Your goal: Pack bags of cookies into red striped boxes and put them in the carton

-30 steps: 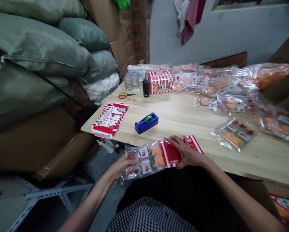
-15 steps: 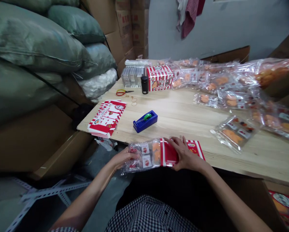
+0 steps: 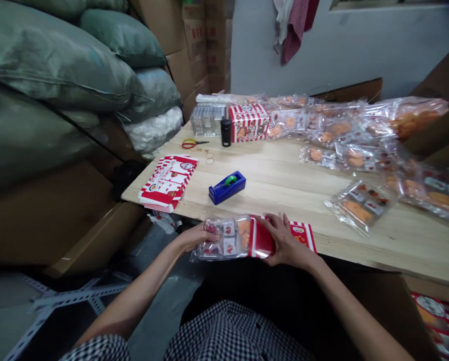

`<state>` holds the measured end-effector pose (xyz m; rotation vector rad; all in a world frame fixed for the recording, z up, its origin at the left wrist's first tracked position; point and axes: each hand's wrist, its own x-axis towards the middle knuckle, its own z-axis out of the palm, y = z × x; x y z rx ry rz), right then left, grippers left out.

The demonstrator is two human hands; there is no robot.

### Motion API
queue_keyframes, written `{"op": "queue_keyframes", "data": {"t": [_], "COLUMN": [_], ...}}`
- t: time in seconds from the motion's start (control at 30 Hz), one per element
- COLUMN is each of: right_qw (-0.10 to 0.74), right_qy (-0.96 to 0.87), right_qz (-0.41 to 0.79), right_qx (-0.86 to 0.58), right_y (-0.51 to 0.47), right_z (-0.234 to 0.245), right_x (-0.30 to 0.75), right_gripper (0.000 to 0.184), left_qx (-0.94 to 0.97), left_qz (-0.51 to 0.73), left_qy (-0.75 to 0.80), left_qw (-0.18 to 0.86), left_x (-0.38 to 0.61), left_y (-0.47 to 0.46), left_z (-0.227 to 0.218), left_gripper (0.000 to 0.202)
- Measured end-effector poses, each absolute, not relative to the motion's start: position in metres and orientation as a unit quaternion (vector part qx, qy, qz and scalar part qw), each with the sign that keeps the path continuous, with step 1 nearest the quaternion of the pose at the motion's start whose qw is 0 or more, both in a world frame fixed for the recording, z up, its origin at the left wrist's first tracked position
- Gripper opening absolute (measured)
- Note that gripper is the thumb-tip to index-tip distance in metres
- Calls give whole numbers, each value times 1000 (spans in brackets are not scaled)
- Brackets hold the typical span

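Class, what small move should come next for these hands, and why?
Probably ease the clear plastic bag of orange pieces rightward, into or under the red-and-white printed cardboard packaging: the left hand grips the bag's outer end, the right hand lies across the packaging, and much of the bag shows outside it.

Wooden table [image 3: 273,173]: tape dispenser [image 3: 227,188], scissors [image 3: 197,143], black jar [image 3: 226,133], clear packets [image 3: 361,204].
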<state>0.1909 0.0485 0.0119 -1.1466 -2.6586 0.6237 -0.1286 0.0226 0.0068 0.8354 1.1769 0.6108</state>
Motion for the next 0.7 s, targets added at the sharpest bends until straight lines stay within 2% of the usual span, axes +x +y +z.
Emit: {"op": "queue_keyframes", "data": {"t": [0.37,0.57,0.7], "right_qw": [95,81,102], "right_qy": [-893,-897,-884], "right_qz": [220,228,217], "right_qx": [-381,-370,-402], "right_y": [45,46,47], "right_z": [13,17,18], "right_x": [187,182,187], "right_gripper": [121,121,116], "left_qx": [448,454,470], "left_qz": [182,205,260], "left_qy": [508,485,501], "left_qw": [712,719,679], "left_x": [-150,-105,-97], "left_y": [45,60,58], "left_z": [31,16,24], "left_gripper": [24,34,44]}}
